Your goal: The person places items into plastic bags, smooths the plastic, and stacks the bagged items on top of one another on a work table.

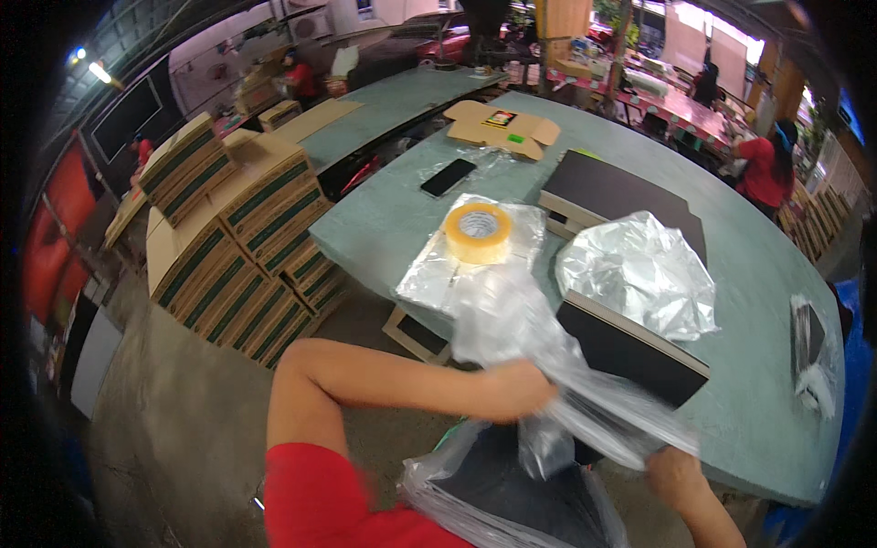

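A clear plastic bag (607, 402) is stretched between my two hands, over the table's near edge. My left hand (519, 389), somewhat blurred, is closed on its left part, and loose plastic rises above that hand. My right hand (674, 475) is closed on the bag's right end. Below them, close to my body, lies a dark flat piece (512, 489) inside clear plastic. Beyond my hands, a black panel with a pale edge (630, 356) rests tilted at the table edge. Crumpled clear plastic (639, 274) lies behind it, against dark flat boards (630, 192).
A yellowish tape roll (477, 232) sits on a stack of flat plastic bags (425, 274). On the green table (749, 402) also lie a phone (448, 177), unfolded cardboard (502, 128) and a wrapped bundle (808, 356). Stacked cartons (237, 247) stand left. People in red work farther off.
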The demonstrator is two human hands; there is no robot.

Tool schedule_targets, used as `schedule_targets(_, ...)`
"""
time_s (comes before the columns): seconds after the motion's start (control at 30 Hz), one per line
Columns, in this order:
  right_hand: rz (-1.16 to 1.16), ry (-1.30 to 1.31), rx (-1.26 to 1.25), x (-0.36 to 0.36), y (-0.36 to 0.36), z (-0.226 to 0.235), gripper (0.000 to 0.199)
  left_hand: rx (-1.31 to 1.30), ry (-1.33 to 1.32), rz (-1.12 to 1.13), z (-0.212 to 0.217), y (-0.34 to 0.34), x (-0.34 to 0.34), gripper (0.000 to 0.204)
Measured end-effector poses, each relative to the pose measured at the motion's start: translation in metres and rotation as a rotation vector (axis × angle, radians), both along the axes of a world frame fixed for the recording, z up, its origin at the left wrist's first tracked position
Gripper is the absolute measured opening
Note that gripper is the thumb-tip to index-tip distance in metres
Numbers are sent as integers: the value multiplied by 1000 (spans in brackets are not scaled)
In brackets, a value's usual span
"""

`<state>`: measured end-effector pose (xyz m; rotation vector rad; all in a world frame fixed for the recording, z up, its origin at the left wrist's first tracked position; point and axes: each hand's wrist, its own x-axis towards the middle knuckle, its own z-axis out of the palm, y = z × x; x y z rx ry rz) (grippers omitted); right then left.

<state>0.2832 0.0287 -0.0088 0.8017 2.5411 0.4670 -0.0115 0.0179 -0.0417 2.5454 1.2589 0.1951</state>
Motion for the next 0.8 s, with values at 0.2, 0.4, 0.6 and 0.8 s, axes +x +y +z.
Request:
schedule_targets(0.2,-547,1346,-252,0,28,57,23,-329,-498,52,20,-21,-31,19)
schedule_targets(0.4,-238,1236,-76,-33,4,12,52,615,-620,723,11,31,-70,9)
schedule_targets(0.6,-376,995,271,3,27,-7,58,385,-166,473,21,23,-26,72)
schedule_targets(0.8,-393,1204,209,9,10,-5,50,561,-269,368,31,-1,-29,59)
